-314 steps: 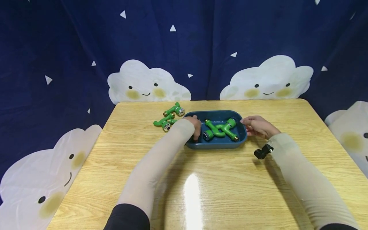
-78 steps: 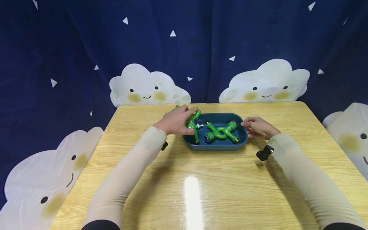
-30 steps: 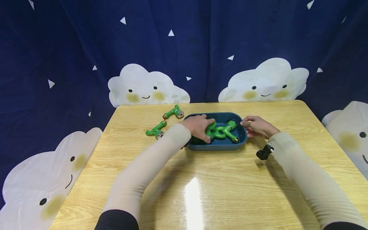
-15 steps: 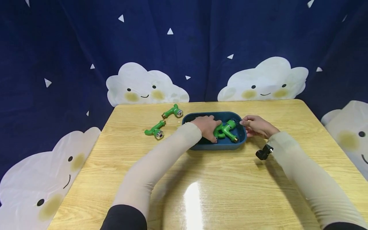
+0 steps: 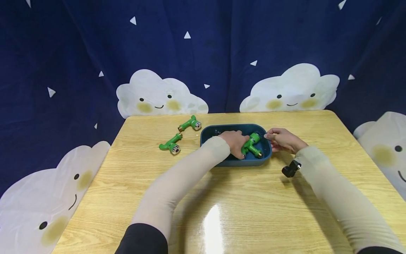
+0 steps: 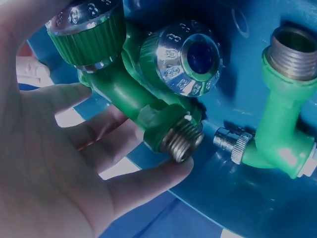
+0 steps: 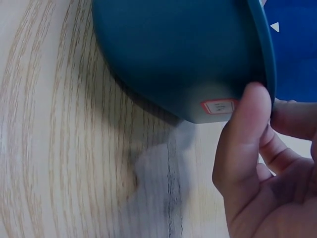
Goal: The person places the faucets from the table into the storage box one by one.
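Note:
In the head view my left hand (image 5: 234, 144) reaches into a dark blue tub (image 5: 236, 163). It grips a green water tap (image 6: 124, 91), with fingers under its body and a fingertip at the threaded brass end. Behind that lies a second tap (image 6: 183, 57) with a chrome, blue-centred knob. Further along the tub a third tap (image 6: 280, 119) shows a threaded end and a small chrome nozzle; my forearm mostly covers it in the head view. My right hand (image 5: 283, 140) pinches the tub's right rim between thumb and fingers, near a red-bordered label (image 7: 219, 106).
Two more green taps, one farther back (image 5: 190, 123) and one nearer (image 5: 171, 144), lie on the wooden table (image 5: 253, 204) left of the tub. A dark blue curtain (image 5: 190, 53) with white clouds hangs behind the table.
My left hand reached to the taps at left, brought one into the tub, then moved right inside it over the taps there. Two taps now lie outside. My right hand stays on the rim.

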